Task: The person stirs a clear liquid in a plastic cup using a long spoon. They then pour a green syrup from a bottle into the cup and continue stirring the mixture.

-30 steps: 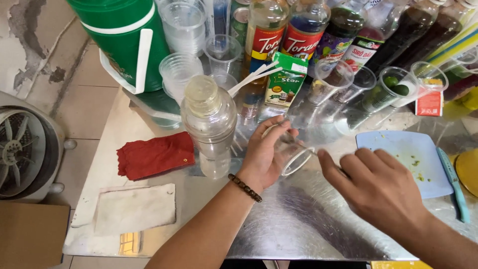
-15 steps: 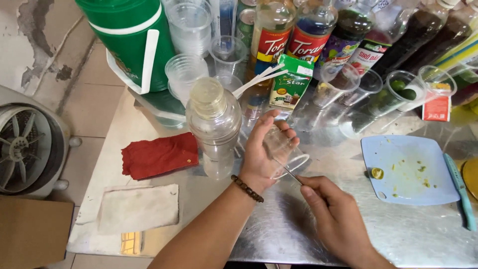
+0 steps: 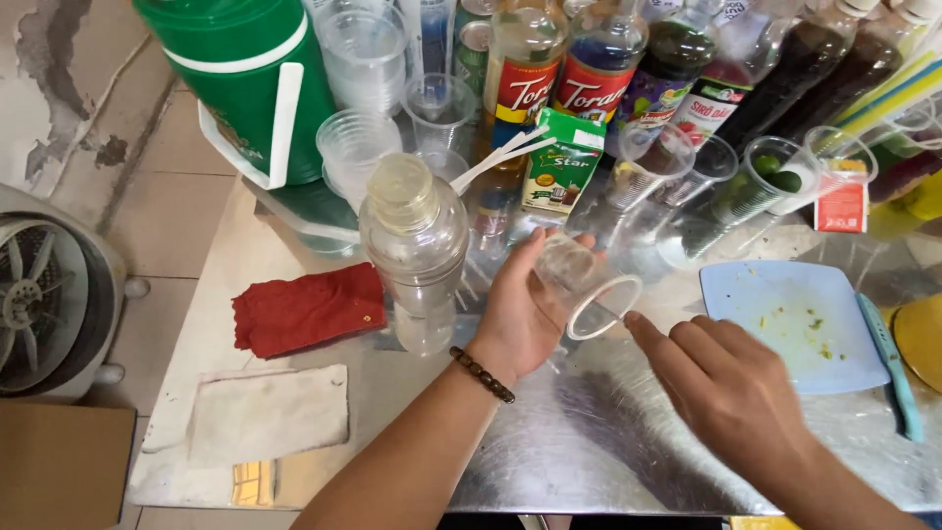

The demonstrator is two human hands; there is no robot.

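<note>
My left hand grips a clear plastic cup, tipped on its side with the mouth facing right. My right hand is just right of the cup's mouth, its fingertips pinched at the rim on something thin that I cannot make out. Both hands hover over the shiny metal table. A clear plastic shaker stands just left of my left hand.
A red cloth and a pale cloth lie at the left. A green jug, stacked cups, syrup bottles and a green carton crowd the back. A blue cutting board with a knife sits right. A fan stands on the floor.
My right hand came in from the right to the cup's mouth. My left hand turned the cup further onto its side. The view shifted slightly.
</note>
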